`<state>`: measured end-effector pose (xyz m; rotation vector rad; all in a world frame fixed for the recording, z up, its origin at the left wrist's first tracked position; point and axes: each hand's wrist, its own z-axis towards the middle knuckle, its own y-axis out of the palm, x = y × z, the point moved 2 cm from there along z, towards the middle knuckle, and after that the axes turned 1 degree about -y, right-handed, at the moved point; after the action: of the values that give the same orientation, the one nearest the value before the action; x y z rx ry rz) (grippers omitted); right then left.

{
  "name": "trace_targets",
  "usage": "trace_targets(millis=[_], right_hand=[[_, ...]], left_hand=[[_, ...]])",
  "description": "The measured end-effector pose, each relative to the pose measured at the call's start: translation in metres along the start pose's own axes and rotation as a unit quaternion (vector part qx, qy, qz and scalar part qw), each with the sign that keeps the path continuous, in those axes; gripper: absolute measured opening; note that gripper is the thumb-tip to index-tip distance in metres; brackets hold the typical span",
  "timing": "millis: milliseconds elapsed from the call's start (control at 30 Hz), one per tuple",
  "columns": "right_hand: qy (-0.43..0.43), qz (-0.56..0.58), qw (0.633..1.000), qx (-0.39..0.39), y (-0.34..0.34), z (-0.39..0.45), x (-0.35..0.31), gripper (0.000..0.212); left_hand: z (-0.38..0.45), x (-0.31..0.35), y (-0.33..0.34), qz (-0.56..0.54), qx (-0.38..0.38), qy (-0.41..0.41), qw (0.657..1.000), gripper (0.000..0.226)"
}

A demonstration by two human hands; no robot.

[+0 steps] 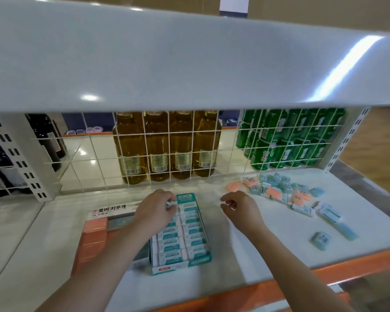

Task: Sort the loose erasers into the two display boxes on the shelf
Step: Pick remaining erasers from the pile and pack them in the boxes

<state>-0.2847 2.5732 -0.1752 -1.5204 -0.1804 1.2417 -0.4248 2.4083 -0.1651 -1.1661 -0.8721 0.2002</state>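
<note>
A teal display box (pixel 199 261) stands on the white shelf (pixel 257 251), filled with two rows of white-and-teal erasers. My left hand (pixel 154 210) is over its far left corner, fingers pinched on a small white eraser (pixel 172 204). An orange display box (pixel 92 239) with a white Korean-lettered lid sits to the left, partly hidden by my left forearm. My right hand (pixel 241 209) hovers just right of the teal box, fingers curled and holding nothing. A pile of loose erasers (pixel 279 190), orange and teal, lies at the right rear of the shelf.
A white wire grid (pixel 180 154) closes the back, with yellow bottles (pixel 167 145) and green cans (pixel 286 140) behind it. An upper shelf (pixel 189 64) overhangs. A few single erasers (pixel 321 239) lie near the orange front edge (pixel 324 271) at right.
</note>
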Motion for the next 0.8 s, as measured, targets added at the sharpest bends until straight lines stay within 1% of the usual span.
trace_targets(millis=[100,233,400,600,700,800], right_hand=[[0.037,0.000,0.999,0.013,-0.017,-0.006,0.019,0.022],[0.053,-0.021,0.998,0.036,-0.037,-0.016,0.044,0.023],[0.092,-0.047,0.993,0.062,-0.066,-0.030,0.076,0.025],[0.136,-0.063,0.984,0.096,-0.095,-0.045,0.115,0.024],[0.159,-0.083,0.978,0.104,-0.106,-0.050,0.133,0.026],[0.172,-0.099,0.973,0.118,-0.117,-0.055,0.149,0.030]], left_hand=[[0.006,0.020,0.008,-0.008,-0.011,0.028,1.000,0.025],[0.013,0.050,0.025,-0.027,-0.017,0.056,0.998,0.023],[0.020,0.088,0.052,-0.039,-0.051,0.105,0.992,0.024],[0.028,0.132,0.088,-0.041,-0.086,0.137,0.986,0.023],[0.032,0.154,0.105,-0.033,-0.103,0.161,0.981,0.026],[0.036,0.172,0.120,-0.027,-0.113,0.167,0.979,0.032]])
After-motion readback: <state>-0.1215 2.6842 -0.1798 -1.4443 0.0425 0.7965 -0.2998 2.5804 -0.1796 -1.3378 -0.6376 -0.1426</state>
